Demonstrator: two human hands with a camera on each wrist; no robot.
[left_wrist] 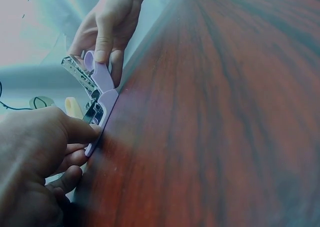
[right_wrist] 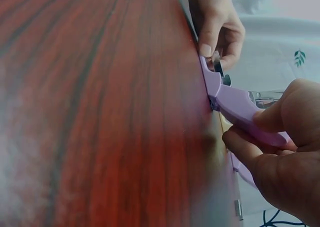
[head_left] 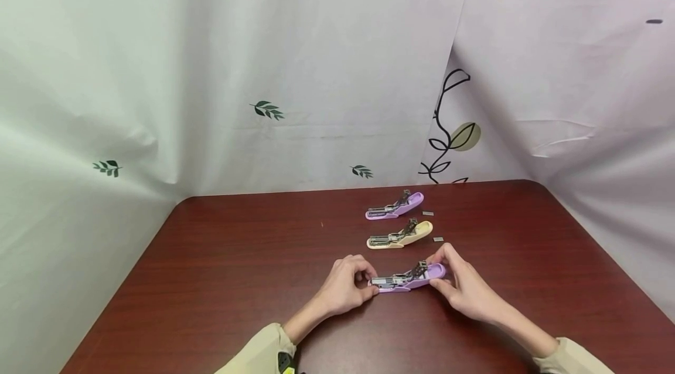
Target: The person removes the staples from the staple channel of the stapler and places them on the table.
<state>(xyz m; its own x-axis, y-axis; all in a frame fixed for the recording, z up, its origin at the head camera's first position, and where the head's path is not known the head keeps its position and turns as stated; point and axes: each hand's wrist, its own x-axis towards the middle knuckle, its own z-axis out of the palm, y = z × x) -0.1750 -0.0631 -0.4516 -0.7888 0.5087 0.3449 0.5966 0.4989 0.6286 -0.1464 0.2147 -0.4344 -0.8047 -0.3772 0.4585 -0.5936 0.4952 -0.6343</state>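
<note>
A purple stapler (head_left: 406, 281) lies opened out flat on the table between my two hands, its metal inner parts facing up. At its left end, my left hand (head_left: 345, 283) pinches the base between thumb and fingers. My right hand (head_left: 466, 289) grips the rounded purple cover at the other end, thumb on the near side and fingers on the far side. In the right wrist view the cover (right_wrist: 242, 112) slants up from the base toward the right hand. The left wrist view shows the metal arm (left_wrist: 80, 73) standing out from the cover.
Behind it lie a cream stapler (head_left: 403, 235) and another purple stapler (head_left: 395, 207), both opened out. A small strip of staples (head_left: 438, 239) sits right of the cream one, and a second strip (head_left: 428, 213) by the far purple one. A white patterned curtain (head_left: 327, 69) hangs behind the brown table (head_left: 237, 239).
</note>
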